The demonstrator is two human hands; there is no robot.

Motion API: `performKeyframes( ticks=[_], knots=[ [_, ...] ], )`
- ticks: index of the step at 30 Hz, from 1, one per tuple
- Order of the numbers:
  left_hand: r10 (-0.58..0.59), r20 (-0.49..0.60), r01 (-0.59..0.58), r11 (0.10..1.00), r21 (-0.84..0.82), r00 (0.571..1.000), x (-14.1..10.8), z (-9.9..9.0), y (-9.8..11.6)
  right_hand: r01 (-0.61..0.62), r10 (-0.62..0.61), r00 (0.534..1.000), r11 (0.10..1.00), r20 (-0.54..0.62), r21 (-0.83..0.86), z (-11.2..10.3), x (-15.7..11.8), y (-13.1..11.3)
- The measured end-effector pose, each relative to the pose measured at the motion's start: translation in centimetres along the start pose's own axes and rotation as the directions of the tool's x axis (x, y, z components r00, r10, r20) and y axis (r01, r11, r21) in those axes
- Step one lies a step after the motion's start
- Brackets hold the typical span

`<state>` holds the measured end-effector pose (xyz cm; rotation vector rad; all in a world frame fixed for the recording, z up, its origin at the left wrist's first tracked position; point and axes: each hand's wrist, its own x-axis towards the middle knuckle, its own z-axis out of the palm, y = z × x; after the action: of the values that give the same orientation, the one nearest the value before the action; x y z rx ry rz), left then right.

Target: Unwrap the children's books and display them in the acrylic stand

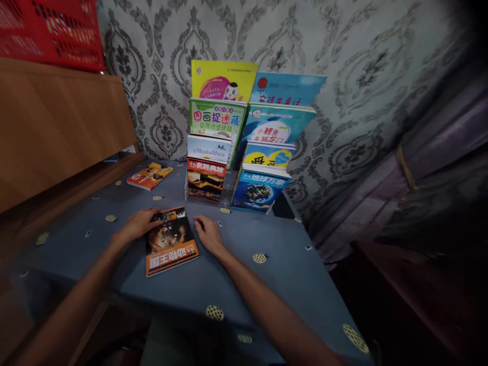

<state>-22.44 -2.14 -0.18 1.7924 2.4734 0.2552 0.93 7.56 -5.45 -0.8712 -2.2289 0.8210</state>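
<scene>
A thin book with a dark animal-photo cover and an orange title band lies on the tablecloth, its title upside down to me. My left hand is at its upper left corner, the thumb over the cover and the fingers along the edge. Just off the book's right edge, my right hand rests on the cloth with loosely bent fingers and nothing in them. Beyond the hands a clear stand holds books in two stepped columns, with a red-covered book front left and a blue earth-cover book front right.
Another orange and yellow book lies flat at the back left of the table. A wooden cabinet bearing a red plastic basket stands at left. Patterned wallpaper backs the table, and a greyish-purple curtain hangs at right.
</scene>
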Motion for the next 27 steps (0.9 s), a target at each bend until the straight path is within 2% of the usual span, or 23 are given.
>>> performKeyframes(
  ticks=[2,4,7,10,12,14,16,18,23,25,27],
  knots=[
    [0.031,0.033,-0.032,0.999,0.020,0.999,-0.1,0.3,-0.8,0.038,-0.038,0.999,0.999,0.006,0.001,-0.1,-0.9,0.0],
    [0.037,0.032,-0.040,0.996,0.084,0.999,-0.7,0.2,-0.6,0.071,-0.071,0.997,0.997,0.017,0.007,-0.4,-1.7,0.0],
    [-0.020,0.043,0.011,0.981,0.196,0.999,-1.9,-0.5,1.3,0.092,-0.092,0.996,0.996,0.008,-0.006,-1.6,-2.3,0.8],
    [-0.049,0.116,0.019,0.967,0.253,0.992,-3.5,-1.2,4.2,0.074,-0.077,0.995,0.996,-0.055,-0.052,-4.0,-2.5,2.6],
    [0.019,0.208,-0.052,0.986,0.157,0.978,-4.8,-1.3,6.3,0.028,-0.038,0.992,0.996,-0.121,-0.089,-5.9,-2.7,4.2],
    [0.122,0.330,-0.117,0.993,-0.034,0.936,-5.8,-1.3,8.2,-0.041,0.018,0.984,0.991,-0.177,-0.126,-7.6,-3.1,5.5],
    [0.209,0.404,-0.158,0.975,-0.158,0.891,-6.4,-1.3,9.9,-0.099,0.067,0.976,0.984,-0.207,-0.151,-8.9,-3.6,6.5],
    [0.255,0.399,-0.213,0.966,-0.148,0.881,-6.4,-1.4,11.3,-0.130,0.095,0.971,0.979,-0.218,-0.156,-9.6,-4.0,6.9],
    [0.245,0.188,-0.271,0.953,0.131,0.951,-4.5,-1.1,13.8,-0.144,0.108,0.971,0.976,-0.214,-0.161,-10.0,-4.3,6.5],
    [0.275,0.161,-0.303,0.934,0.187,0.948,-3.8,-0.7,14.3,-0.141,0.106,0.975,0.975,-0.196,-0.173,-10.1,-4.2,6.4],
    [0.296,0.180,-0.330,0.923,0.198,0.938,-3.4,-0.4,14.5,-0.139,0.106,0.978,0.974,-0.182,-0.179,-10.3,-4.2,6.4]
  ],
)
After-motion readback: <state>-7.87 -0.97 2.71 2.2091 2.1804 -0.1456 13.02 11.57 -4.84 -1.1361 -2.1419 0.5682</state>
